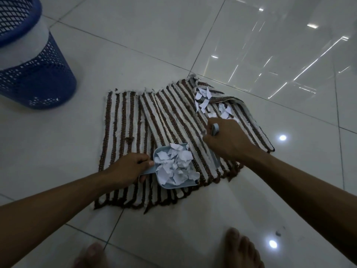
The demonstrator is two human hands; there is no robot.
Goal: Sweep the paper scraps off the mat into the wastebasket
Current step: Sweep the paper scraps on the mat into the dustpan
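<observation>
A brown-and-white striped mat [131, 120] lies on the tiled floor, with its far right corner folded over. My left hand [127, 168] grips the handle of a small light-blue dustpan [193, 184] that rests on the mat's near part and is heaped with white paper scraps [173, 165]. My right hand [226, 140] is closed around a small brush [214, 129], mostly hidden by the fingers, just right of the pan. More loose paper scraps [202, 99] lie on the mat beyond my right hand, near the folded corner. The blue mesh wastebasket [38, 74] stands at the far left.
Glossy white floor tiles [251, 45] surround the mat and reflect ceiling lights. My two bare feet [241, 248] show at the bottom edge, just short of the mat. A small dark speck lies on the floor at the lower right.
</observation>
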